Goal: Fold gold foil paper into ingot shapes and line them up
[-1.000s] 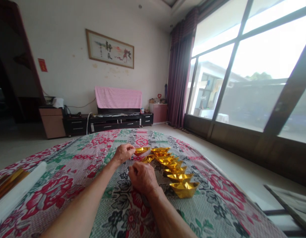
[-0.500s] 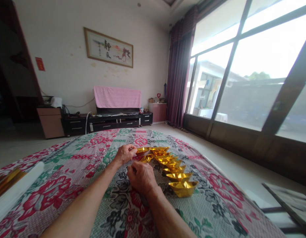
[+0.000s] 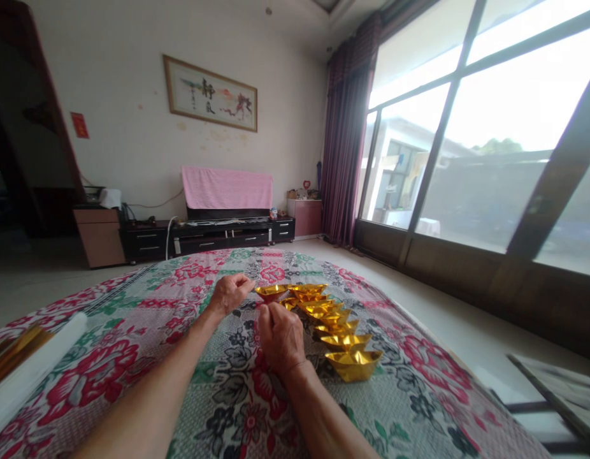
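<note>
My left hand [image 3: 230, 294] is closed, thumb and fingertips pressed together with nothing visible between them. Just right of its fingertips, a folded gold paper ingot [image 3: 272, 292] stands at the far left end of the group. My right hand [image 3: 283, 338] is curled, its knuckles toward me, with its fingertips at another gold paper ingot [image 3: 290, 304] that is mostly hidden behind it. From there a curved row of several shiny boat-shaped gold ingots [image 3: 338, 326] runs toward me, ending at the nearest ingot [image 3: 354, 365].
A flowered cloth [image 3: 180, 357] covers the round table. At its left edge lie gold foil sheets [image 3: 25, 347] beside a white roll or wrapper [image 3: 41, 370]. Beyond stand a black TV cabinet [image 3: 218, 242] and a pink-draped screen [image 3: 227, 188]. Tall windows [image 3: 467, 146] line the right.
My left hand has drawn back left, off the far ingot. My right hand has moved right and slightly away from me, and the ingot at its fingertips has shifted right too.
</note>
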